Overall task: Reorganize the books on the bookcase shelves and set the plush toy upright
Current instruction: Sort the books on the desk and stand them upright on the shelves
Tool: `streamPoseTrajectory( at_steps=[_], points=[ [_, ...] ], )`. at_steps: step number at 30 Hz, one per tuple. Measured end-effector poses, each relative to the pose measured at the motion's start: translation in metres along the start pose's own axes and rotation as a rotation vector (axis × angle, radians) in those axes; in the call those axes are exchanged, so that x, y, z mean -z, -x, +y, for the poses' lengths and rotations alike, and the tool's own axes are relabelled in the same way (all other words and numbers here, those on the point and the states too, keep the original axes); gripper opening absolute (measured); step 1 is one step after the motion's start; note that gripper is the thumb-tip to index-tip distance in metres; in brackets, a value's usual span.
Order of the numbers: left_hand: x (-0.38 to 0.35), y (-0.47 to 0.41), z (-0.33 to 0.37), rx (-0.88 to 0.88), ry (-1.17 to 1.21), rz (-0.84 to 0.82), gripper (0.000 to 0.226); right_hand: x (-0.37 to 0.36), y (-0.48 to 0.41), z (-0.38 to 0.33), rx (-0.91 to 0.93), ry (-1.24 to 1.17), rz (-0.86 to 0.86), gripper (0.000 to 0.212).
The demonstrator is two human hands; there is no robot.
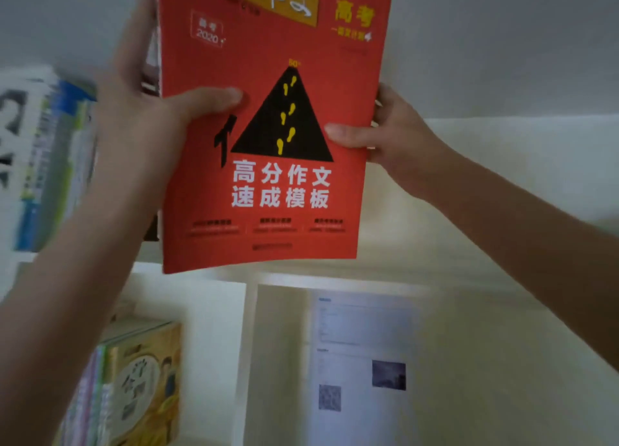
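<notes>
A large red paperback book with a black triangle and white Chinese lettering on its cover [268,194] fills the centre and top of the frame, held upright and facing the camera in front of the white bookcase shelf board [418,271]. The left hand [140,110] grips its left edge: the thumb lies flat across the cover, while the fingers stretch up along and behind the spine. The right hand [388,127] pinches the right edge, with the thumb pressed on the cover and the fingers curled behind it. Edges of other books show just behind the red book's left side; whether the left hand holds these too cannot be told.

At the upper left of the frame stands a blurred row of blue, green and white book spines [47,157]. At the lower left, a yellow illustrated book [140,385] fronts a row of pastel books. Right of a white vertical divider [249,362], a pale printed sheet with a QR code [361,351] hangs in the lower compartment.
</notes>
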State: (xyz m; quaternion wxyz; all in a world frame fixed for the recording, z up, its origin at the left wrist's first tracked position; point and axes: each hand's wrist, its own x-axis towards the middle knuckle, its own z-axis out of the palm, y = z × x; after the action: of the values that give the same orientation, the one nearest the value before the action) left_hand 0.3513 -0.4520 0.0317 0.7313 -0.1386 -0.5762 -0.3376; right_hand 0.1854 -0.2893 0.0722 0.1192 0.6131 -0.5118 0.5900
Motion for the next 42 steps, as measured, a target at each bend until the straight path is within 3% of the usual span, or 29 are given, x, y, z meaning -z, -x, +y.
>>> streamPoseTrajectory(
  at_steps=[6,10,14,18,20,23,24,26,29,34,36,39,42],
  points=[
    [0.014,-0.021,-0.059,-0.034,-0.284,0.007,0.1,-0.037,-0.07,0.085,-0.086,-0.113,-0.14,0.085],
    [0.021,-0.014,-0.103,-0.01,-0.458,0.042,0.098,-0.067,-0.096,0.148,-0.184,-0.183,-0.289,0.089],
    [0.022,-0.016,-0.129,-0.016,-0.654,0.103,0.092,-0.09,-0.108,0.188,-0.212,-0.263,-0.334,0.07],
    [0.022,-0.024,-0.146,0.003,-0.736,0.166,0.089,-0.111,-0.112,0.19,-0.206,-0.133,-0.396,0.033],
    [0.024,-0.027,-0.154,0.014,-0.786,0.189,0.087,-0.125,-0.108,0.196,-0.206,-0.065,-0.409,0.055],
    [0.03,-0.032,-0.168,-0.002,-0.887,0.215,0.083,-0.146,-0.105,0.212,-0.212,0.163,-0.361,0.124],
    [0.031,-0.034,-0.173,-0.001,-0.915,0.226,0.081,-0.152,-0.105,0.214,-0.265,0.257,-0.349,0.138],
    [0.032,-0.038,-0.183,0.029,-0.957,0.255,0.079,-0.163,-0.105,0.216,-0.319,0.433,-0.378,0.147],
    [0.034,-0.043,-0.199,0.093,-0.993,0.301,0.079,-0.185,-0.107,0.215,-0.198,0.444,-0.431,0.131],
    [0.049,-0.054,-0.213,0.136,-1.016,0.388,0.088,-0.191,-0.111,0.231,-0.262,0.173,-0.402,0.123],
    [0.052,-0.046,-0.212,0.074,-1.045,0.294,0.096,-0.189,-0.107,0.237,-0.291,0.115,-0.429,0.118],
    [0.059,-0.009,-0.213,0.016,-1.139,0.018,0.105,-0.187,-0.101,0.242,-0.287,0.086,-0.452,0.108],
    [0.071,0.014,-0.213,0.087,-1.171,-0.089,0.119,-0.18,-0.1,0.24,-0.26,0.098,-0.512,0.081]
  ],
)
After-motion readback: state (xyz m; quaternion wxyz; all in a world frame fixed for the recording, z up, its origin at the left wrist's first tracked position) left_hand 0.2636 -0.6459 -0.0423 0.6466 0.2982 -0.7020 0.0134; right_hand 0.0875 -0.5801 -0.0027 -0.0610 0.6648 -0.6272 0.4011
